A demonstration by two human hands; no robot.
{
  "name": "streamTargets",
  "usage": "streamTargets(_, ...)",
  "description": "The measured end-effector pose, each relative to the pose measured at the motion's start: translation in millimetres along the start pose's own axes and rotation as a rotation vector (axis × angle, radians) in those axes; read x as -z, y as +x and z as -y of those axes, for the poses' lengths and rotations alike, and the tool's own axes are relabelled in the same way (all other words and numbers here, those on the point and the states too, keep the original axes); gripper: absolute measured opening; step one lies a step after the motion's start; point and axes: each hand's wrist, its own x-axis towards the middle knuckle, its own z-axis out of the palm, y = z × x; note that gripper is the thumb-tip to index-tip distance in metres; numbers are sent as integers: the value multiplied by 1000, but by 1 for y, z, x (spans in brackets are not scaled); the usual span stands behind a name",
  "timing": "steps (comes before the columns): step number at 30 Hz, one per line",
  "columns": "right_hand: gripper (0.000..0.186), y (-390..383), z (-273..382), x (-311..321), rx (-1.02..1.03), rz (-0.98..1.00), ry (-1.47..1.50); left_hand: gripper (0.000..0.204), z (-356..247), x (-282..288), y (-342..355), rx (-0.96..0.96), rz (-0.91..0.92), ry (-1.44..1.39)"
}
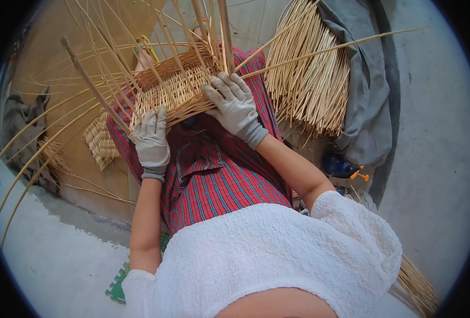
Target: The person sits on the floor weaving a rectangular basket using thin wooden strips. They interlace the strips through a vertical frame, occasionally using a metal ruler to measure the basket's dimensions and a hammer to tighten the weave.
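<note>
An unfinished wicker basket [170, 87] rests across my lap, on red checked cloth. Long thin canes stick up and out from its sides, and thicker sticks rise at its corners. My left hand [153, 142], in a pale work glove, is closed over the near left corner, beside the base of a thick stick [94, 87]. Over the near right corner, next to another upright stick [225, 37], lies my right hand [232, 103] in a matching glove, its fingers bent onto the woven edge. Both thumbs are partly hidden.
A big bundle of cut canes [309, 79] lies at the far right on grey cloth [370, 100]. Nearby stands a dark blue bottle with an orange nozzle [341, 165]. A woven piece [101, 140] lies left of my lap; long canes [38, 151] arc out leftward.
</note>
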Motion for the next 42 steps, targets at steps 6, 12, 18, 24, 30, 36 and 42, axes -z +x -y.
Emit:
streamTargets(6,70,9,12,-10,-70,5,-29,62,-6,-11,-3,75,27,103)
streamTargets(12,31,0,57,4,-91,248,204,60,-15,-17,-16,208,71,62)
streamTargets(18,30,-18,69,-149,0,742,-20,56,-28,-5,-1,288,147,-35)
streamTargets(24,36,-23,61,-190,-173,629,175,33,-27,44,-7,381,-201,-589)
streamTargets(30,38,13,78,-20,93,1187,380,17,-33,32,-33,589,-102,-1076)
streamTargets(36,34,32,45,59,-312,293,1088,36,-59,56,5,649,200,-2092)
streamTargets(42,54,48,61,74,-109,492,766,41,-43,52,14,607,337,-2097)
